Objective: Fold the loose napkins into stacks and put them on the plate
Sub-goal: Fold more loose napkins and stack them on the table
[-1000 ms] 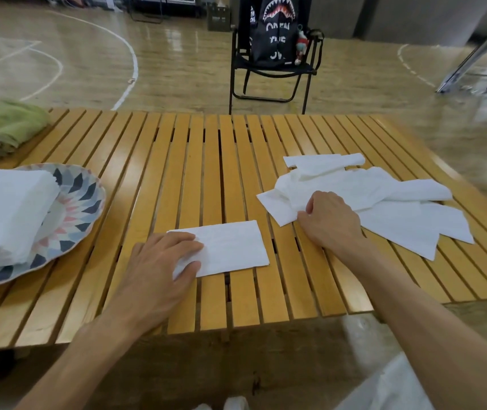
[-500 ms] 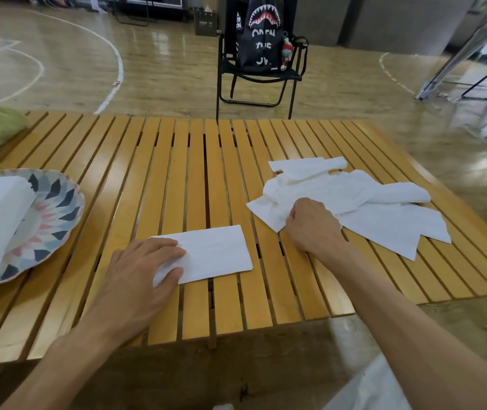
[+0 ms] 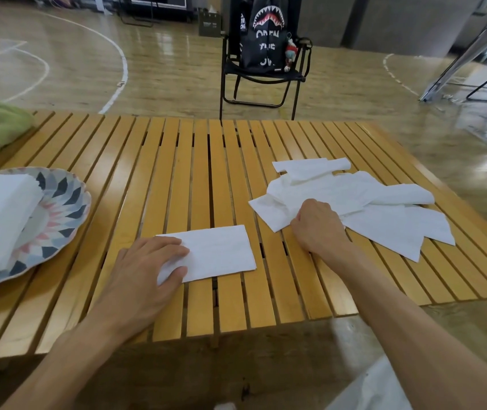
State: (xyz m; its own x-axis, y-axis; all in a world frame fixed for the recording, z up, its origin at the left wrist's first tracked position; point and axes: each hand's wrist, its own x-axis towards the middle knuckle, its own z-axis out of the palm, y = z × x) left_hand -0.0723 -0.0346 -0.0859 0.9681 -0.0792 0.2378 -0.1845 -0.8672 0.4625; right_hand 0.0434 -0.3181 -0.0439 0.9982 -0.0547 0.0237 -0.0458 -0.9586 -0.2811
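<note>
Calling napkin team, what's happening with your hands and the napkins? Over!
Left hand presses flat white folded napkin. Right hand grips loose white napkin pile. Patterned plate already holds a stack. Nothing in the way.

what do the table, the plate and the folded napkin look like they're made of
Table: wood slats, apparently varnished; grain and a soft sheen show, with gaps between the slats.
Plate: hard to tell, perhaps melamine or glazed ceramic; smooth, with a scalloped rim and a printed geometric pattern.
Folded napkin: thin white paper tissue, matte and faintly textured, lying flat with crisp edges.
</note>
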